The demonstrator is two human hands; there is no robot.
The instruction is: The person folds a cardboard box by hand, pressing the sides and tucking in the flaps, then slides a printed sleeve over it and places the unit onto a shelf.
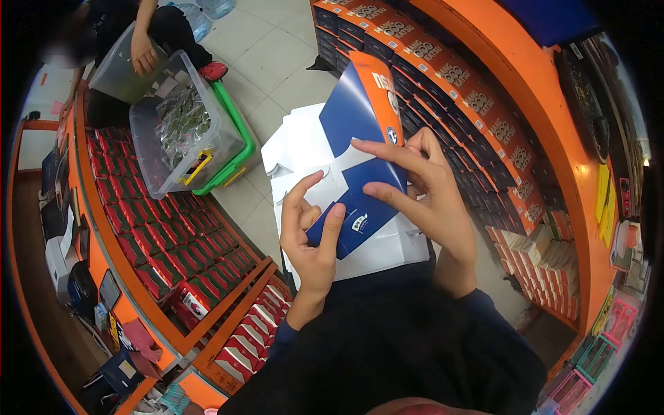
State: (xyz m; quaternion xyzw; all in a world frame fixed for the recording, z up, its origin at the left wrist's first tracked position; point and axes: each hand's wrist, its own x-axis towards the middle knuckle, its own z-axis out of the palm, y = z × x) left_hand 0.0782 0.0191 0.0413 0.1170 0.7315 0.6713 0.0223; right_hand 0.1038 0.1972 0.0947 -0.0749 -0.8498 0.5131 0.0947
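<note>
A blue and orange printed carton, partly folded, lies over white cardboard sheets on the person's lap. My left hand is at the carton's lower left, with its thumb and curled fingers around a blue flap. On the right side, my right hand has its thumb and index finger apart over the blue panel, the index fingertip at a white cut-out edge. The other fingers of my right hand are partly behind the carton.
Red and green packs fill an orange shelf at left. Orange and navy boxes are stacked at right. A clear bin of packets stands upper left, beside another person's hand. Tiled floor shows between.
</note>
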